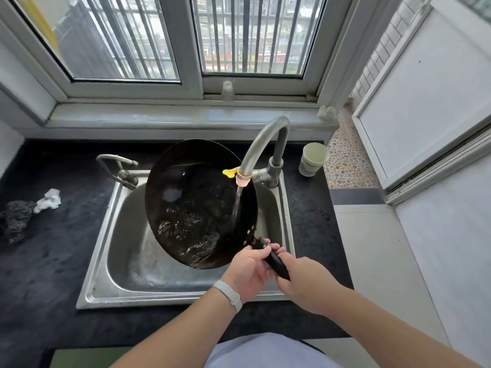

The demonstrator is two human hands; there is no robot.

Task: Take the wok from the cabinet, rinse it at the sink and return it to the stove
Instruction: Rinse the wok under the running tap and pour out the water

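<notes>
i hold the wok point(198, 203) over the steel sink point(106, 251), tipped up on its edge so the dark inside faces me and the far rim leans toward the window. both of my hands are wrapped around its black handle point(273, 258), which juts from the lower right of the rim. my left hand point(249, 272) is closed around the part of the handle nearest the pan, fingers curled over the top, a white band point(229, 294) on that wrist. my right hand point(305, 282) grips the end of the handle just behind it, fist closed, the two hands nearly touching.

the curved grey faucet point(265, 144) arches from the right back corner of the sink, and a thin stream of water point(237, 203) falls from its spout onto the right side of the wok's inside wall. wet streaks and droplets shine on the lower part of the pan. a small yellow piece point(229, 172) sticks out at the spout's tip.

a second, smaller tap point(119, 168) sits at the sink's back left corner. on the black countertop point(39, 274) to the left lie a dark scrubber point(14, 219) and a crumpled white cloth point(49, 199), touching each other. a paper cup point(313, 159) stands on the counter right of the faucet. behind it all is the barred window point(186, 35), with a small clear bottle point(228, 90) on its sill.
</notes>
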